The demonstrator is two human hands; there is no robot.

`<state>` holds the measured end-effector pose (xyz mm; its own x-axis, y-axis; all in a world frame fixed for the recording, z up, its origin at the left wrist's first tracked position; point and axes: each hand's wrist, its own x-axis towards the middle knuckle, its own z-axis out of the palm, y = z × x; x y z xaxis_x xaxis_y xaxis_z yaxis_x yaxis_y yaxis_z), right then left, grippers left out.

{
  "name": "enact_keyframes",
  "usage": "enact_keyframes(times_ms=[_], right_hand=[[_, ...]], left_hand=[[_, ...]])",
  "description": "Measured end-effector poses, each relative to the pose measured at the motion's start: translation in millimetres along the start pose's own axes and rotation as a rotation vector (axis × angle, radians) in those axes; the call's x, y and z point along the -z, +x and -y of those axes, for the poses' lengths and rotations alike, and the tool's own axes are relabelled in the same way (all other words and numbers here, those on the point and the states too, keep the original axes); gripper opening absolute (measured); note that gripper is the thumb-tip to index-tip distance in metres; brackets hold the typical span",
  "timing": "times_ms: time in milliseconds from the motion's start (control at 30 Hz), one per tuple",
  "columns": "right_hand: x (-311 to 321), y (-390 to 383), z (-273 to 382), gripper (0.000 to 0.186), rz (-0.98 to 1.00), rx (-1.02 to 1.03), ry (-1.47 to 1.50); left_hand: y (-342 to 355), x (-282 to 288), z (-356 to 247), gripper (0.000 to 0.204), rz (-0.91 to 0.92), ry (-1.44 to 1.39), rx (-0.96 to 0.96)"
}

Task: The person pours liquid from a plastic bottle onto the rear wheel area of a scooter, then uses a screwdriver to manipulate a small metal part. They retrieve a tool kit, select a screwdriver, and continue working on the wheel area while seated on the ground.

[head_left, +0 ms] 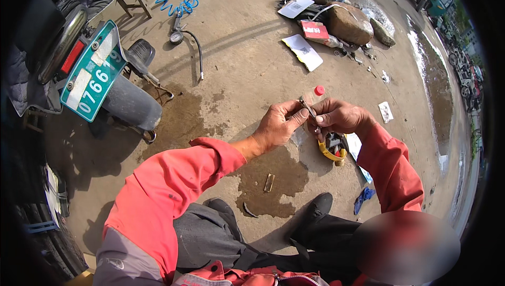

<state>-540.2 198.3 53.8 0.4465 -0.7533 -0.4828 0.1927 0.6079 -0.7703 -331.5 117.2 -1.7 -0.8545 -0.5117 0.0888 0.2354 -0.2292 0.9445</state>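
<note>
A hand could pass leftward from the left hand [281,124] over open ground [231,70] until the motorcycle's rear wheel [132,103] blocks the left. Just beyond the right hand [341,116] a red cap [319,91] obstructs; on its near side, a yellow-rimmed container [330,155]. Rocks [351,26] bar the far right.

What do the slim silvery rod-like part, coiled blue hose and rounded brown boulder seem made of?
Slim silvery rod-like part: probably metal, smooth, from its sheen. Coiled blue hose: likely smooth plastic, from its even, springy loops. Rounded brown boulder: apparently stone, matte, with an uneven surface.
</note>
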Motion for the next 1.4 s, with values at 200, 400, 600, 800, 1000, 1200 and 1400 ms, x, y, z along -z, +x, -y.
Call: enact_keyframes(times_ms=[200,400,600,800,1000,1200,1400], right_hand=[[-18.1,26.1,2.2,0.026,-0.271,0.059,-0.354],[-30.2,75.7,19.8,0.026,-0.311,0.116,-0.505],[-39.0,177.8,20.3,0.031,-0.196,0.198,-0.496],[-94.4,246.5,-17.1,0.042,0.013,0.271,-0.724],[-152.1,284.9,-81.8,0.049,-0.288,0.407,-0.861],[-156.1,287.2,-78.3,0.048,-0.252,0.440,-0.826],[-148.5,292.1,-76.3,0.045,-0.169,0.488,-0.824]], left_hand=[[-2.2,20.4,-7.0,0.031,-0.159,0.229,0.014],[-2.6,51.0,-16.6,0.039,-0.385,0.502,0.124],[-40.5,118.6,-13.3,0.048,-0.714,0.695,0.181],[-107.7,151.8,-14.9,0.041,-1.037,0.666,0.374],[-142.8,146.0,-24.5,0.038,-1.151,0.664,0.609],[-138.7,148.0,-37.7,0.035,-1.278,0.661,0.745],[-142.3,152.4,-40.5,0.033,-1.324,0.698,0.775]])
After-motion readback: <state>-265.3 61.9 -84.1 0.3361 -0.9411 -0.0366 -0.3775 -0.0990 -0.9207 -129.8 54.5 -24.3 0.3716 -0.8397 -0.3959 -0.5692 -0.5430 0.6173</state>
